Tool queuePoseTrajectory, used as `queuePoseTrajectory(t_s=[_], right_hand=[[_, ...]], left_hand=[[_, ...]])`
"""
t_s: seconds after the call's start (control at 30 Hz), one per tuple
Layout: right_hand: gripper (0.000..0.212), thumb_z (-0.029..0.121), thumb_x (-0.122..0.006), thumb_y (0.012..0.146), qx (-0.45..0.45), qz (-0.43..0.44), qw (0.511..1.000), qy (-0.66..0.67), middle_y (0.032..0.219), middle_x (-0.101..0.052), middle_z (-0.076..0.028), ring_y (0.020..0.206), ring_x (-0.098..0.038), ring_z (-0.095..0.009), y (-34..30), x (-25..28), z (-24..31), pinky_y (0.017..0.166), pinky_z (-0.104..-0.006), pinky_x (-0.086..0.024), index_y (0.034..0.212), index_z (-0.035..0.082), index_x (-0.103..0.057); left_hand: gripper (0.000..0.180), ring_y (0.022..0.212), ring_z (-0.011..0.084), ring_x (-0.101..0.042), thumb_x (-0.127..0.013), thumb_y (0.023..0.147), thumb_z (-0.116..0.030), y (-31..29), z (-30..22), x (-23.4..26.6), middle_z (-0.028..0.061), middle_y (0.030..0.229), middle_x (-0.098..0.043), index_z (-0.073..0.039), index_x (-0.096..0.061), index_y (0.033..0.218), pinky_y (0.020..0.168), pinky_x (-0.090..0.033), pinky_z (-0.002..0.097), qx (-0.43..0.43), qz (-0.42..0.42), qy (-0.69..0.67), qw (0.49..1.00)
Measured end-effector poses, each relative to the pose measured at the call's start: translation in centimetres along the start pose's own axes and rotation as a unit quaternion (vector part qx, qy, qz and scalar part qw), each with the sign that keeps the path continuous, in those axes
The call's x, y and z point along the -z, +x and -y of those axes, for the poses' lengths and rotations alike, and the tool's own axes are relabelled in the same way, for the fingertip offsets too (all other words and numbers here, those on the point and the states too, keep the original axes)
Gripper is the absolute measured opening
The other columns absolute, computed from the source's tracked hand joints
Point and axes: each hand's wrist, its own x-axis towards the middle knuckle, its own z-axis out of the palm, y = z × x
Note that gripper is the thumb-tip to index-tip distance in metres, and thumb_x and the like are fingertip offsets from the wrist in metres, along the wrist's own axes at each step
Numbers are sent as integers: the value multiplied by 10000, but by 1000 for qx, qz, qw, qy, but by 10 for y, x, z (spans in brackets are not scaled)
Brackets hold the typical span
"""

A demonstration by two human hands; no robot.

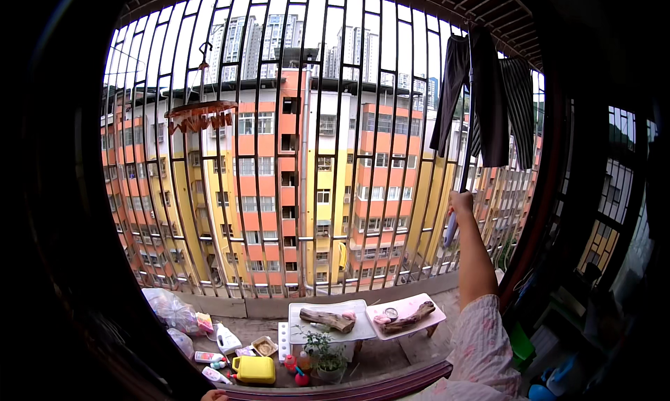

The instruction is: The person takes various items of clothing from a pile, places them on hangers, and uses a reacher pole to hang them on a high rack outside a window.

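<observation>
My right hand [460, 202], arm stretched up and outward, is closed around a long clothes pole [467, 150]. The pole has a dark shaft and a pale purple lower end sticking out below my fist. Its upper part runs up among dark trousers [452, 87] and other dark garments [490, 115] hanging high on the right. Whether the pole's tip hooks a hanger there is hard to see. Striped trousers [518, 111] hang beside them. Only a small part of my left hand [215, 395] shows at the bottom edge, by the sill [335, 392]; its grip is hidden.
Metal window bars [340, 157] stand across the front. A round clip hanger [202, 111] hangs at the left. Below are two low tables [359, 338] with driftwood pieces [328, 321], a potted plant [328, 355], a yellow jug [254, 369], white bottles [227, 338] and plastic bags [171, 310].
</observation>
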Motion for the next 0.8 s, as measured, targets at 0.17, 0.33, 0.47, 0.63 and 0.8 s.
queuePoseTrajectory(t_s=[0.17,0.33,0.47,0.63,0.8], right_hand=[[213,116,-532,735,-15,18,1000,21,440,-439,-48,302,-438,-155,-11,2,-21,291,-317,-364,560,43,-434],[237,169,-538,758,-57,97,981,158,426,-425,-24,294,-425,-130,-130,-38,-69,276,-278,-356,565,78,-435],[162,140,-540,823,-86,279,925,242,475,-458,-30,397,-498,-127,-279,-55,-160,369,-272,-419,694,96,-451],[154,100,-560,827,-167,413,847,291,582,-523,-39,493,-541,-132,-447,-51,-149,468,-261,-451,729,61,-448],[246,202,-534,847,-191,639,733,133,526,-528,-32,492,-539,-113,-618,-24,-167,453,-249,-413,677,27,-506]], left_hand=[[244,626,138,-566,-541,831,-93,-21,-40,-36,73,832,-567,-16,-502,1059,542,-466,232,72,22,-40,996],[251,633,127,-572,-538,831,-110,-18,-38,-61,61,841,-571,-34,-519,1070,564,-474,242,82,19,-33,996],[375,760,175,-605,-552,841,-160,15,-44,-93,123,951,-575,39,-445,1141,643,-513,274,62,123,28,990],[350,847,156,-570,-554,838,-135,-6,-125,-153,88,1018,-541,11,-457,1141,703,-481,257,-35,178,-10,983],[572,904,152,-537,-597,815,-128,-33,-167,-160,84,1039,-526,-42,-293,1292,792,-434,252,-282,184,58,940]])
